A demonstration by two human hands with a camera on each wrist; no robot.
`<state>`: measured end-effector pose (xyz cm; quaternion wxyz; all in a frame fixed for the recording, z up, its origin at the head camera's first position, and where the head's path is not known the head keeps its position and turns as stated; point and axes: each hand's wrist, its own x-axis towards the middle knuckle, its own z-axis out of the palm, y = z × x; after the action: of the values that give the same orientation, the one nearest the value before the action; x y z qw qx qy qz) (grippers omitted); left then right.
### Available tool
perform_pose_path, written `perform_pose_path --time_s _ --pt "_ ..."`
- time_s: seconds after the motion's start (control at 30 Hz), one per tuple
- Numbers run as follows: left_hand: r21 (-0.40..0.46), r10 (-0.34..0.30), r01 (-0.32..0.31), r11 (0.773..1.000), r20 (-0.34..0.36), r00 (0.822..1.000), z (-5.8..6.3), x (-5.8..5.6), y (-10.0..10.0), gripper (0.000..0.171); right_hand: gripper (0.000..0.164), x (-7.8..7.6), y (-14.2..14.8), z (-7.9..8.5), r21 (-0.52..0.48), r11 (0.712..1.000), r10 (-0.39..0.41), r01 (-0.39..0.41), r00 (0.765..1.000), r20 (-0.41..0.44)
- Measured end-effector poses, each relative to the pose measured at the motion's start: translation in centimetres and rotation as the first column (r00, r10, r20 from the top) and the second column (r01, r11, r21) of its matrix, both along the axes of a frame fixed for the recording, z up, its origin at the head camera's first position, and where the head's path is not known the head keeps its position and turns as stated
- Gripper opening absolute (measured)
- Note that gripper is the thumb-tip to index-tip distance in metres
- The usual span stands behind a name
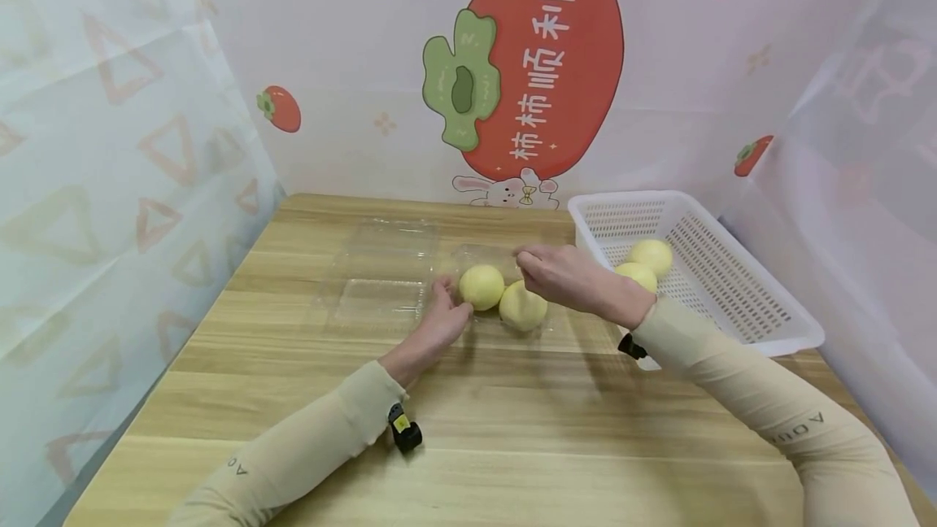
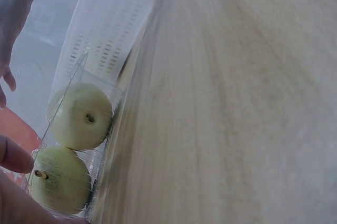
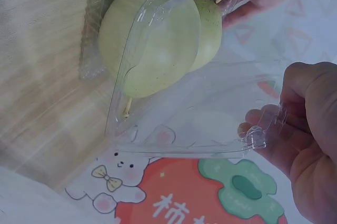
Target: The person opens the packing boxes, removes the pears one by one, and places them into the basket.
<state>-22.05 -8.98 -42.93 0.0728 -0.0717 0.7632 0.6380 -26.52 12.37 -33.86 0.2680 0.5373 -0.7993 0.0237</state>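
Two pale yellow pears (image 1: pixel 481 288) with short stems sit side by side in a clear plastic clamshell box (image 2: pixel 80 67) on the wooden table. My right hand (image 1: pixel 560 273) pinches the tab at a corner of the box's clear lid (image 3: pixel 221 103), which stands raised at an angle over the pears in the right wrist view. At the opposite end, my left hand (image 1: pixel 439 317) holds the side of the box between thumb and fingers, close against one pear (image 2: pixel 60 179). Part of that grip is hidden by the plastic.
Another clear plastic container (image 1: pixel 388 267) lies open on the table to the left. To the right stands a white perforated basket (image 1: pixel 732 291) with two more pears (image 1: pixel 650 257) inside. A printed sheet (image 1: pixel 344 153) hangs behind the table, with similar sheets on both sides.
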Motion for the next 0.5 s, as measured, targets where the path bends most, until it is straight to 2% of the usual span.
perform_pose_path --time_s 0.23,0.5 --pt "-0.011 -0.004 0.004 1.0 -0.012 1.0 0.3 0.3 0.0 0.081 0.011 -1.2 -0.1 1.2 -0.022 0.999 -0.026 0.027 0.997 0.072" --pt "0.003 -0.014 0.014 1.0 0.001 1.0 0.4 0.5 0.0 0.083 0.014 -2.5 -0.5 2.4 -0.025 0.995 -0.093 0.096 0.991 0.097"
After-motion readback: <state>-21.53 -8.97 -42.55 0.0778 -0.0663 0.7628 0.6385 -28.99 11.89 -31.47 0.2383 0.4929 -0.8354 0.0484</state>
